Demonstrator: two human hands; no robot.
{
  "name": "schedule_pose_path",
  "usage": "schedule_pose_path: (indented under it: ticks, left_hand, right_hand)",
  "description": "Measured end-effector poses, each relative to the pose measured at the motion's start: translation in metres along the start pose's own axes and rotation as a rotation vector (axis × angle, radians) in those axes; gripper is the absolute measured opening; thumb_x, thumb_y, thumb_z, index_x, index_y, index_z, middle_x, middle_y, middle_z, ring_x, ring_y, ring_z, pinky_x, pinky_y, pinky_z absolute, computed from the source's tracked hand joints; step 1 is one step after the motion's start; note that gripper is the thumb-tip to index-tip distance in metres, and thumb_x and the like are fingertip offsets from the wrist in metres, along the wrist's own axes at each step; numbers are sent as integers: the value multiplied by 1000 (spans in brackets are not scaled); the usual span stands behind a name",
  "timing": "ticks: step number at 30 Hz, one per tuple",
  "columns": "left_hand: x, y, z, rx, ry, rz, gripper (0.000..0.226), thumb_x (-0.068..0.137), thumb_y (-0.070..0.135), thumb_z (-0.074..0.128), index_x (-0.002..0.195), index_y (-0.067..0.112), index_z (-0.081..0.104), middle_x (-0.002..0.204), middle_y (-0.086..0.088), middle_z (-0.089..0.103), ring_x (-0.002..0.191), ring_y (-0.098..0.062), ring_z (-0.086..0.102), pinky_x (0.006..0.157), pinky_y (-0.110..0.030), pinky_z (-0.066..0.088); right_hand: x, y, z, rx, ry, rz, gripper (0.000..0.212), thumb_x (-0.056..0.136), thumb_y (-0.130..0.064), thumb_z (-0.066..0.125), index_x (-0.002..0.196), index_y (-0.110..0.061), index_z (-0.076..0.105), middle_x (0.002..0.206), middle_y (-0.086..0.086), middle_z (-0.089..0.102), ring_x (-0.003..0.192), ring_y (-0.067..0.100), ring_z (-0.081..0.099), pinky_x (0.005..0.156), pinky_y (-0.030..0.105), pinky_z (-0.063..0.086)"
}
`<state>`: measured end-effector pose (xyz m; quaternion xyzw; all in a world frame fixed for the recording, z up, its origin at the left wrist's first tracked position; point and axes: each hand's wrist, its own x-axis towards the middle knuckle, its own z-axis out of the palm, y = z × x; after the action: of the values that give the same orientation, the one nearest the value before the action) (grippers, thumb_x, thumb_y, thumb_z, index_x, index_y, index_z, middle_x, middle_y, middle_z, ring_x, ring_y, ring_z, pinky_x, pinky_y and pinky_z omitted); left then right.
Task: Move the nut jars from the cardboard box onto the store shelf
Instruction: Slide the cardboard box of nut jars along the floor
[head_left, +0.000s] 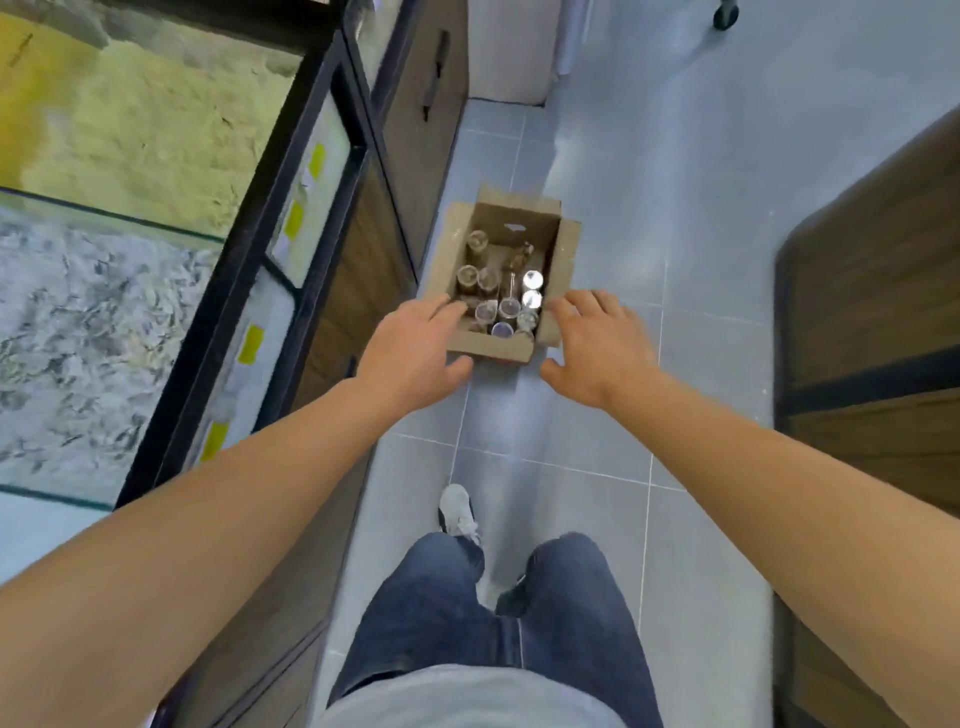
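The cardboard box (503, 275) sits open on the tiled floor (649, 208) beside the store shelf (311, 208), with the nut jars (501, 306) standing inside. The left hand (415, 353) and right hand (597, 343) reach toward its near corners, fingers spread and relaxed, holding nothing

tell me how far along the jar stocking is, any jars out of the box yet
Nothing looks done that this view can confirm. The cardboard box on the floor holds many nut jars, though part of it looks bare. Both the left hand and right hand are open over the box's near edge, holding nothing. Every visible jar is left to shelve.
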<state>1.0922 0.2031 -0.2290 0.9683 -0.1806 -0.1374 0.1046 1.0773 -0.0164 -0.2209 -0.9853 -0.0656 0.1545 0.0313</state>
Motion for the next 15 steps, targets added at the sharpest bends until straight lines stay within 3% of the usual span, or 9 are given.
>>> schedule_pose_path:
  ticks: [8, 15]
  left_hand:
    - [178, -28, 5, -87, -59, -83, 66, 89, 39, 61, 146, 15, 38, 148, -8, 41, 133, -30, 38, 108, -42, 35]
    - [325, -63, 67, -103, -134, -167, 66, 88, 35, 61, 146, 13, 38, 147, -10, 43, 132, -30, 39, 109, -40, 33]
  right_hand:
    - [159, 74, 20, 49, -129, 21, 69, 84, -48, 57, 142, -18, 36, 146, 5, 38, 136, 29, 31, 108, 42, 31]
    - [302, 144, 77, 124, -243, 66, 71, 86, -49, 55, 146, -20, 33, 146, 4, 37, 137, 27, 30, 110, 40, 30]
